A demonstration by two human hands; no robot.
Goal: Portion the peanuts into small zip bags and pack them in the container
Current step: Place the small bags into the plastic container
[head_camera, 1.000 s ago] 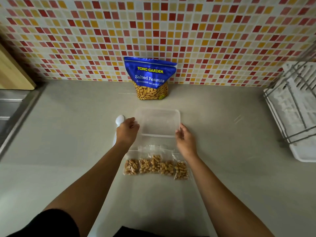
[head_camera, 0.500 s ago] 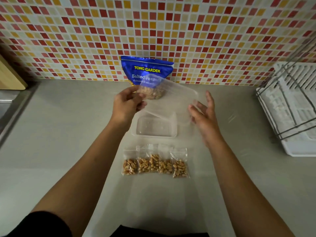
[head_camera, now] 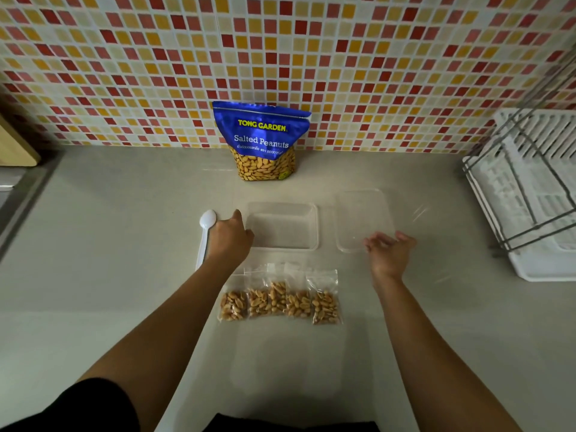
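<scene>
At the far left of the working area a white plastic spoon (head_camera: 205,232) lies on the counter (head_camera: 93,275), its bowl pointing away from the person. Just beside it the left hand (head_camera: 229,236) rests against the near-left corner of the open clear container (head_camera: 282,226), fingers curled, nothing visibly held in it. The container's long axis runs left to right, and it is empty. Directly nearer the person, a row of five filled zip bags (head_camera: 279,299) lies side by side, the row also running left to right, parallel to the container and near its front edge. Both hands sit beyond the row, so the bags are back toward the body from them; the left hand looks nearer the row's left end. Right of the container, the clear lid (head_camera: 363,218) lies flat, and the right hand (head_camera: 389,252) hovers at its near edge, fingers loosely spread, holding nothing. The peanut bag (head_camera: 263,141) stands against the tiled wall.
</scene>
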